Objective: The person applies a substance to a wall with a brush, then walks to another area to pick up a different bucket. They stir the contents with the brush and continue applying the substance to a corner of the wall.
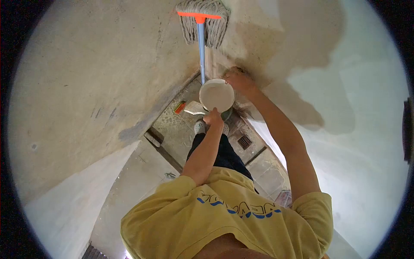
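left hand [213, 116] grips round white plastic bucket [217, 95] by its rim; right hand [238, 80] closed against grey plastered wall [267, 39], apparently applying coating; next, reload from bucket.

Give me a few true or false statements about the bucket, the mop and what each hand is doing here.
1. The left hand holds the white bucket. True.
2. The mop has a green handle. False: the handle is blue, with an orange bar at the head.
3. The right hand is pressed to the wall beside the bucket. True.
4. The mop lies flat on the floor. False: it stands against the wall, strings up.
5. The person wears a red shirt. False: the shirt is yellow with blue letters.
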Demonstrator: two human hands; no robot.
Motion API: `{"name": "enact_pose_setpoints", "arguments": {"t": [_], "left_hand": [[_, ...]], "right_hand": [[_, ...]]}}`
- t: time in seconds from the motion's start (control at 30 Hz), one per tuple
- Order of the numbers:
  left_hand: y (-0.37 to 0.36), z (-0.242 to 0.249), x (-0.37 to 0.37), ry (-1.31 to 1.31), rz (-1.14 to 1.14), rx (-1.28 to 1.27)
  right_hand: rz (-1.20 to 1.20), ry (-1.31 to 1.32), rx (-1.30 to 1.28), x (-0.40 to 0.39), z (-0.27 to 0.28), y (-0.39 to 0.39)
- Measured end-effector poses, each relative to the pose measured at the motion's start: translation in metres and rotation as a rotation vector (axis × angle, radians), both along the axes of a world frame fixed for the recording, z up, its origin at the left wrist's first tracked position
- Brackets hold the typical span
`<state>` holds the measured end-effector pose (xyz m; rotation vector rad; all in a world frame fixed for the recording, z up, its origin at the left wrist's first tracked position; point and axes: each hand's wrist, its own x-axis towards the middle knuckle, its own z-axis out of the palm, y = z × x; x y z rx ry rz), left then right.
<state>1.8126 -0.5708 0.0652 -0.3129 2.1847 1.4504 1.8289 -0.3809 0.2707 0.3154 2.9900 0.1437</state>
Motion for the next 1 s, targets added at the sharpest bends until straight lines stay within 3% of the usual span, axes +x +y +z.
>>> {"name": "enact_pose_setpoints", "arguments": {"t": [0.03, 0.1, 0.13, 0.2, 0.23, 0.3, 0.47, 0.53, 0.67, 0.73, 0.77, 0.83, 0.87, 0.93, 1.0], "left_hand": [[0.004, 0.024, 0.0, -0.003, 0.006, -0.004], [0.014, 0.104, -0.01, -0.378, 0.321, 0.208], [0.012, 0.095, -0.012, -0.378, 0.326, 0.202], [0.007, 0.082, -0.016, -0.007, -0.422, -0.169], [0.009, 0.077, -0.01, -0.009, -0.42, -0.172], [0.022, 0.111, -0.003, -0.298, 0.387, 0.155], [0.02, 0.116, -0.008, -0.386, 0.406, 0.23], [0.018, 0.121, -0.008, -0.395, 0.424, 0.22], [0.011, 0.122, -0.019, -0.401, 0.405, 0.224], [-0.002, 0.098, -0.026, -0.415, 0.371, 0.219], [-0.012, 0.076, -0.031, -0.416, 0.3, 0.288], [-0.016, 0.065, -0.036, -0.417, 0.235, 0.359], [-0.014, 0.071, -0.035, -0.405, 0.238, 0.324], [-0.011, 0.087, -0.034, -0.381, 0.237, 0.243], [-0.004, 0.095, -0.039, -0.35, 0.222, 0.162]], "right_hand": [[0.08, -0.017, 0.08, 0.001, -0.002, 0.001], [0.094, 0.066, 0.04, 0.005, 0.008, 0.0], [0.1, 0.149, 0.002, 0.006, 0.015, -0.002], [0.104, 0.094, 0.003, 0.004, 0.021, -0.001], [0.107, 0.037, 0.01, 0.003, 0.024, -0.001], [0.132, 0.121, -0.016, 0.006, 0.014, 0.002], [0.165, 0.446, -0.068, 0.005, -0.007, 0.003], [-0.264, 0.002, -0.145, -0.01, 0.029, -0.012], [-0.367, -0.003, -0.234, -0.017, 0.033, -0.014], [-0.509, 0.312, -0.29, 0.002, 0.036, -0.027], [-0.509, 0.313, -0.291, 0.011, 0.032, -0.036], [-0.713, 0.812, -0.312, 0.03, 0.007, -0.059], [-0.709, 0.806, -0.314, 0.041, -0.005, -0.068], [-0.988, 0.512, -0.687, 0.062, -0.031, -0.089], [-1.03, 0.542, -0.703, 0.073, -0.055, -0.1]]}}
